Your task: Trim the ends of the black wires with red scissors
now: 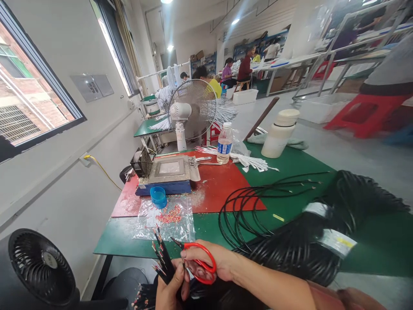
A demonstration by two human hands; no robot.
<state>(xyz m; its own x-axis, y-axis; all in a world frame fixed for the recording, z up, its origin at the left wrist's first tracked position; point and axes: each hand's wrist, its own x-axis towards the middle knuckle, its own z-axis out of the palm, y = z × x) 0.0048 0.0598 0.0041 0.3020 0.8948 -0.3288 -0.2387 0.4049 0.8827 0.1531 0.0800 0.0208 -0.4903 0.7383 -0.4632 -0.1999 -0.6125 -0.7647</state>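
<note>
My left hand (172,284) is closed round a bunch of black cables (164,258) whose stripped ends, with reddish and copper tips, point up. My right hand (206,262) holds red-handled scissors (211,257); their dark blades point up and left, just right of the cable ends. The fingertips of both hands nearly meet, and what lies between them is too small to make out. Below and left, more black cable ends (145,295) show near my lap. Beyond my hands, a clear plastic bag (185,230) carries small red and orange scraps (171,215).
A blue cup (158,197) stands by a blue-based machine (167,187) on a red mat (222,181). Thick bundles of black cable (297,245) cover the right of the green table (380,245). A bottle (225,144) and white jar (280,133) stand behind. A black fan (41,267) is at left.
</note>
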